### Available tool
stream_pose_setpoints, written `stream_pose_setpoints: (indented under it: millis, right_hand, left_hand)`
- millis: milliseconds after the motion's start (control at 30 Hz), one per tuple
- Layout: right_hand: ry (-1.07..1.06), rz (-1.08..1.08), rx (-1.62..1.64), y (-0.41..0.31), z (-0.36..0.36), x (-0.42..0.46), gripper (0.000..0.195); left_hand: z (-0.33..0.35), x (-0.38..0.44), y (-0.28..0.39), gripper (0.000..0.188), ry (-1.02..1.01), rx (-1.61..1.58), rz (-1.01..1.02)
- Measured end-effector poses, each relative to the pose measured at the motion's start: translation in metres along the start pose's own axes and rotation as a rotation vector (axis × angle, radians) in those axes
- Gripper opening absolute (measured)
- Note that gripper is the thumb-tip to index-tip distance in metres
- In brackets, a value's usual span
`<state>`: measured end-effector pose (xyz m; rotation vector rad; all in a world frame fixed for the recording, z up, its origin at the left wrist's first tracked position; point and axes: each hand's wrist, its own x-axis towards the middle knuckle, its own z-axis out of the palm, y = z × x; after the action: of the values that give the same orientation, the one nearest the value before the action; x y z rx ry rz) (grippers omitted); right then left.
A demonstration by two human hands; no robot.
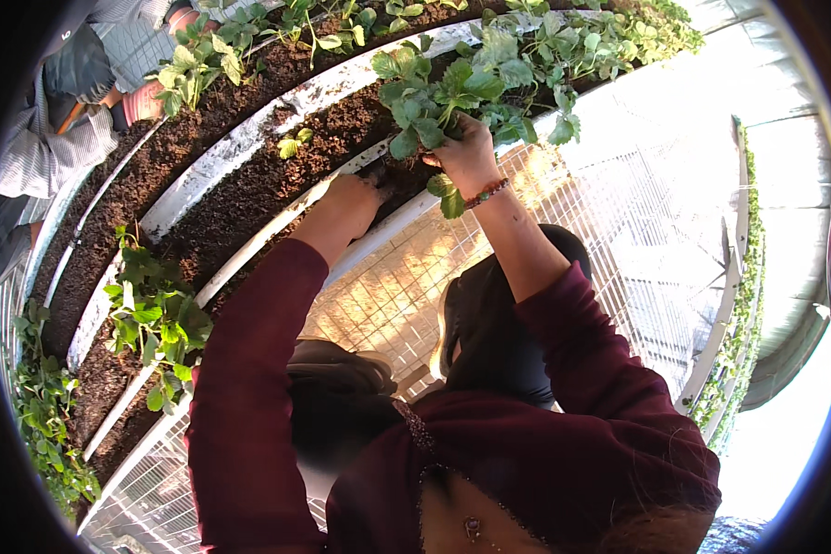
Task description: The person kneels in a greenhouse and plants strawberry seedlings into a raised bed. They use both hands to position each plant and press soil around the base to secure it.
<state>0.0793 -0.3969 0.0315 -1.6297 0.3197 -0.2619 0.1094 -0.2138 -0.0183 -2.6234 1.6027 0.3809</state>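
My right hand [465, 156] is closed around the base of a leafy strawberry plant [415, 104], held over the edge of the planting trough. Its leaves spread above and to the left of the fingers, and one leaf hangs below the hand. My left hand [374, 194] reaches down into the dark soil [405, 181] of the nearest trough, left of and below the right hand. Its fingers are hidden by soil and shadow, so whether they hold anything cannot be seen. A small seedling [294, 143] stands in the soil of the trough behind.
White trough rims [249, 138] curve across the view. More strawberry plants [156, 315] grow at the left and upper right. Another person's gloved hand [142, 104] is at the upper left, by the far trough. Wire mesh [388, 277] lies below, near my knees.
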Motion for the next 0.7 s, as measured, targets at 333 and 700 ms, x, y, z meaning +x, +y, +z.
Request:
stream_pose_setpoints:
  millis: [333, 700]
  right_hand:
    - [0.059, 0.001, 0.169, -0.025, -0.009, 0.009, 0.013]
    - [-0.05, 0.185, -0.039, 0.036, 0.03, -0.017, 0.016]
  left_hand:
    - [-0.01, 0.028, 0.005, 0.019, -0.304, 0.052, -0.15]
    - [-0.01, -0.026, -0.006, 0.049, -0.076, -0.092, -0.115]
